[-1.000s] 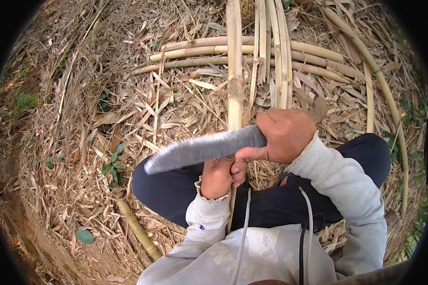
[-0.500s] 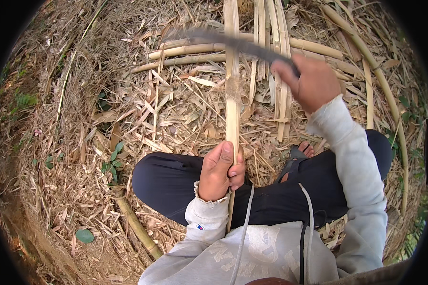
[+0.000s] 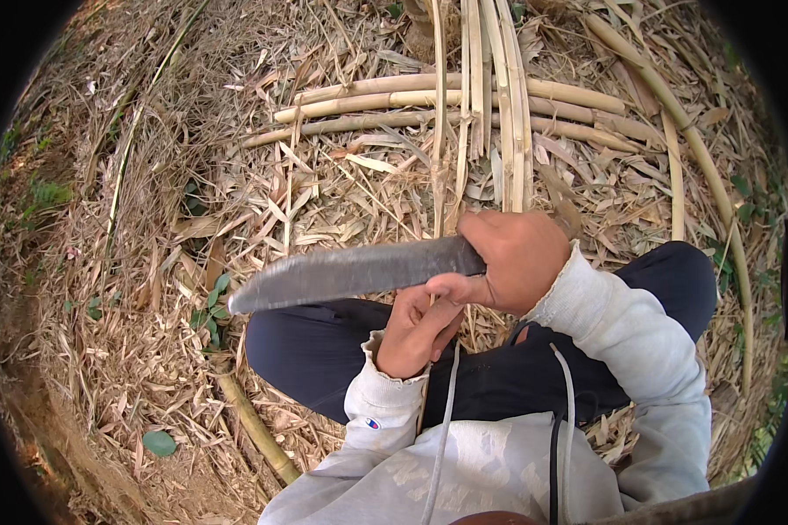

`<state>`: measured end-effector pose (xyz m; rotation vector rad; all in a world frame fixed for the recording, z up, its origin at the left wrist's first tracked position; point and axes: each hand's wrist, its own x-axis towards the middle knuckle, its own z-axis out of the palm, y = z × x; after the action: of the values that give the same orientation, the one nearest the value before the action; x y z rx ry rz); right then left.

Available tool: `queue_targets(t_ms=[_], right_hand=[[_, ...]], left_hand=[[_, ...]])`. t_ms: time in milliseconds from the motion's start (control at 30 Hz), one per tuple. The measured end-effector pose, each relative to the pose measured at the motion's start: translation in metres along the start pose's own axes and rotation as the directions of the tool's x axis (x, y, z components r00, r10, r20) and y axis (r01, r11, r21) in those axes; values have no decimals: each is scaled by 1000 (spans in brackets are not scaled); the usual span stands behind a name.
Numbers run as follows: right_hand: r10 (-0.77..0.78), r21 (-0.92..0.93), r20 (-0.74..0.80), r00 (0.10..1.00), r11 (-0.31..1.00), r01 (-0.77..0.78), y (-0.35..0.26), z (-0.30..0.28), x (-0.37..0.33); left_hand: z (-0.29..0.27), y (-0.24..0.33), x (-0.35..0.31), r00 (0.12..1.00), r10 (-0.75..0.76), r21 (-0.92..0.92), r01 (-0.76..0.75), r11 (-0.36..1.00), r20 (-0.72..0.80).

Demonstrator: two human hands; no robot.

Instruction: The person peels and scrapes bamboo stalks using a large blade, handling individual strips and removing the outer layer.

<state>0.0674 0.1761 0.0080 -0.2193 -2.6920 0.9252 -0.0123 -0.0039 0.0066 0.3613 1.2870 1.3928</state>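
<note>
R hand [image 3: 518, 262] is wrapped tight round the hilt end of a machete [image 3: 350, 276], fingers curled in, no gap seen; hilt mostly hidden by the fist. Thumb sticks out L, along the blade's near edge. Blade is wide, grey, slightly blurred, tip pointing L, lying crosswise over a long, thin bamboo strip [image 3: 439, 166].

L hand [image 3: 418, 332] is just nearer the body than the blade, above the lap, fingers closed on the strip's near part; thumb's bent over. R thumb is right by the L fingers; can't tell if they touch. Strip runs from the far edge of the visible ground [image 3: 131, 332], over 3 crosswise bamboo poles [image 3: 368, 102], under the blade, thru the L grip, w/ its near end down by the L cuff.

More split strips [image 3: 517, 131] lie R of it, across the same poles. Long curved pole [image 3: 716, 175] is nr the ground's R edge; short pole piece [image 3: 254, 429] is nr the near L corner, diag. Round green leaf [image 3: 158, 443] is L of that. Ground's covered w/ dry leaves & shavings. Person's seated, knees apart, dark trousers [image 3: 311, 350], grey sweatshirt [image 3: 499, 472].
</note>
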Motion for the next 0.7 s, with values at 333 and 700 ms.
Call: queue_targets(t_ms=[333, 700], right_hand=[[105, -137, -18, 994, 985, -107, 20, -9, 15], [-143, -266, -26, 989, 955, 131, -2, -7, 0]], left_hand=[[10, -5, 9, 981, -190, -146, 185, 972, -25], [13, 2, 4, 977, -129, -13, 129, 992, -170]])
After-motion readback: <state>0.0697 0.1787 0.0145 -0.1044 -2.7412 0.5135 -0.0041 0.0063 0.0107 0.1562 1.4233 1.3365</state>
